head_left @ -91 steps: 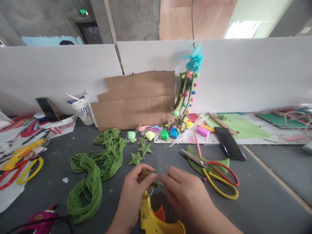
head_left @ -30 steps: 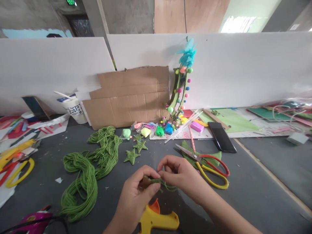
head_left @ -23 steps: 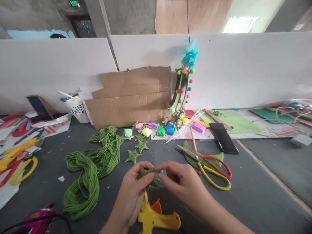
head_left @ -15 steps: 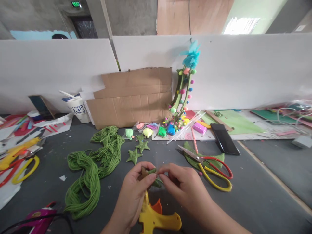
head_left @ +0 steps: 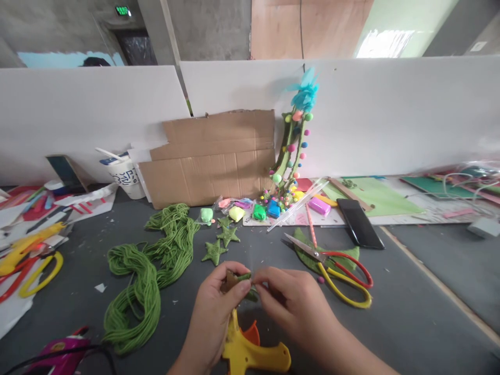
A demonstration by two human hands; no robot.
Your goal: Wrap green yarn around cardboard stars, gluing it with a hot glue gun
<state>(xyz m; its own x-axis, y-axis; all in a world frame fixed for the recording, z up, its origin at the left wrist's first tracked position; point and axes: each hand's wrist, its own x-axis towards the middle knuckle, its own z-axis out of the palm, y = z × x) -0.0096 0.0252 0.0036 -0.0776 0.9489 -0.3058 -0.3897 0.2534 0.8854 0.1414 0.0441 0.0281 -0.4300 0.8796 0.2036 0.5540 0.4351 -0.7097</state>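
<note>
My left hand [head_left: 216, 307] is closed around a small piece of brown cardboard [head_left: 229, 281] partly wrapped in green yarn [head_left: 244, 276]; my fingers cover much of it. Close by on the right, my right hand [head_left: 294, 297] pinches thumb and forefinger together at the piece's edge. What lies between those fingertips is too small to make out. Under my hands is a yellow glue gun [head_left: 255, 355] with an orange trigger [head_left: 252, 332]. Just beyond them lie green yarn-wrapped stars [head_left: 214, 252]. A looped skein of green yarn [head_left: 135, 297] spreads to the left.
Scissors [head_left: 326, 258] with red and yellow handles lie at right on a green leaf-shaped piece [head_left: 300, 239], near a black phone [head_left: 360, 224]. Bagged clay [head_left: 259, 211], cardboard [head_left: 207, 179] and a pom-pom decoration [head_left: 291, 148] stand behind. A magenta tool [head_left: 64, 354] with a cable is front left.
My right fingertips have shifted very slightly at the wrapped piece, and the green strand beside them shows less. The view tilts up a little. Things on the table stay put.
</note>
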